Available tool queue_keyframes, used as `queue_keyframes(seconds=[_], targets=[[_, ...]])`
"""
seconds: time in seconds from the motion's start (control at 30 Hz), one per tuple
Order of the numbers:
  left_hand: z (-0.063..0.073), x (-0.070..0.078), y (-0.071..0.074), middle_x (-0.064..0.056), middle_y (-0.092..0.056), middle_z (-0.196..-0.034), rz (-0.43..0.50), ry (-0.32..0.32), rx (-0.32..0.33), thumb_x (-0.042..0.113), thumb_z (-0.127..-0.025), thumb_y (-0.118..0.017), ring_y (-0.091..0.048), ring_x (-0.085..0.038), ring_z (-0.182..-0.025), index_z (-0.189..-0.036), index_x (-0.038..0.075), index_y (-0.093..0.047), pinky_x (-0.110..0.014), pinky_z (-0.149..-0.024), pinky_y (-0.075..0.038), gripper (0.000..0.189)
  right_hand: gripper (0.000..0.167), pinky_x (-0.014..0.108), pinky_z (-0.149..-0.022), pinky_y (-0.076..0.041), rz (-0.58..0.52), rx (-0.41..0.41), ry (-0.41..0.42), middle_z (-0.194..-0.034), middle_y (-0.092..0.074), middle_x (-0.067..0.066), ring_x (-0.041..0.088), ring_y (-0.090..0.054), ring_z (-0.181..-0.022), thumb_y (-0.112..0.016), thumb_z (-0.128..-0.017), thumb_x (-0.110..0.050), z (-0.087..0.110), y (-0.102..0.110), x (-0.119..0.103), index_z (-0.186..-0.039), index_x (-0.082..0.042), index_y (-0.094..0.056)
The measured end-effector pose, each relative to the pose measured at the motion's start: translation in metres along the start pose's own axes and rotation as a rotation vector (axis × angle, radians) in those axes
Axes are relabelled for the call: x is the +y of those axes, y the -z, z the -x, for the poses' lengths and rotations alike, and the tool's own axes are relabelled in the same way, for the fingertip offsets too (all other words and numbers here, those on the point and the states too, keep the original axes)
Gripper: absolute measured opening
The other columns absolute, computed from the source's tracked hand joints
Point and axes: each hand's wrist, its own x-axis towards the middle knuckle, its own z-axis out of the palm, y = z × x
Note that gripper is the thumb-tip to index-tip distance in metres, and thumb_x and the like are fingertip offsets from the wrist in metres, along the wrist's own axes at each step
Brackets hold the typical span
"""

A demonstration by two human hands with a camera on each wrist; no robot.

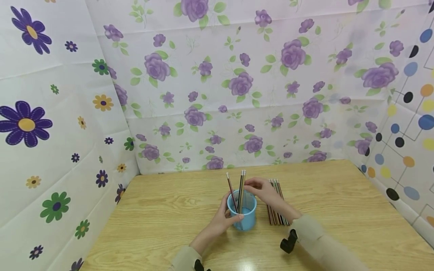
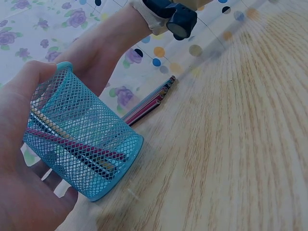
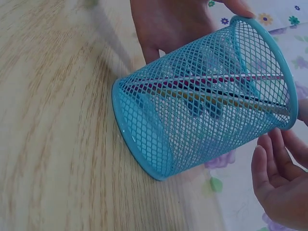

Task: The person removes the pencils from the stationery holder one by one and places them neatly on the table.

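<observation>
A light blue mesh pencil cup stands upright on the table. My left hand grips its side, thumb at the near rim; the left wrist view shows this hand around the mesh. Inside are a maroon pencil leaning left and a pair of black-and-gold pencils standing close together. At the cup's far right rim, my right hand pinches the upper part of that pair, its other fingers loosely curled. The right wrist view shows the right hand beside the rim, fingertips partly out of frame.
Several pencils lie side by side on the table, right of the cup and partly under the right forearm. The wooden table meets flowered cloth behind. Patterned cloths also hang at the left and right.
</observation>
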Motion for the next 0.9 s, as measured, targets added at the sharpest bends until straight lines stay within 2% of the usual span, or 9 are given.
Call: queue_keyframes(seconds=[0.23,0.57,0.73,0.9], targets=[[0.0,0.0,0.0,-0.018,-0.014,-0.164,0.006,0.007,0.004,0.032,-0.095,-0.068,-0.019,-0.048,-0.145,-0.161,0.023,-0.007,-0.063,-0.114,-0.026,0.09,0.028,0.036,-0.085,-0.054,-0.006,0.015,-0.005,-0.108,-0.069,0.006,0.02,-0.064,-0.098,-0.07,-0.096,-0.027,-0.001,-0.005,-0.006,-0.113,-0.005,-0.07],[-0.001,-0.002,-0.001,-0.017,-0.017,-0.163,-0.003,-0.019,0.015,0.029,-0.095,-0.068,-0.019,-0.048,-0.146,-0.16,0.024,-0.01,-0.062,-0.114,-0.026,0.087,0.027,0.032,-0.081,-0.055,-0.057,0.052,-0.029,-0.104,-0.07,0.006,0.02,-0.063,-0.095,-0.069,-0.097,-0.026,-0.001,-0.003,-0.008,-0.111,-0.003,-0.069],[-0.001,-0.002,-0.001,-0.018,-0.017,-0.163,0.0,-0.019,0.018,0.033,-0.095,-0.069,-0.02,-0.048,-0.146,-0.16,0.021,-0.009,-0.062,-0.114,-0.027,0.09,0.037,0.033,-0.083,-0.057,-0.129,0.068,-0.069,-0.106,-0.069,0.01,0.02,-0.064,-0.096,-0.066,-0.099,-0.025,-0.001,0.0,-0.01,-0.119,0.005,-0.064],[0.0,-0.002,-0.002,-0.019,-0.018,-0.162,0.007,-0.016,0.026,0.032,-0.094,-0.07,-0.02,-0.047,-0.146,-0.16,0.021,-0.01,-0.06,-0.115,-0.027,0.09,0.048,0.038,-0.089,-0.056,-0.193,0.08,-0.116,-0.112,-0.067,0.017,0.02,-0.063,-0.1,-0.066,-0.098,-0.031,-0.001,0.003,-0.011,-0.126,0.008,-0.059]])
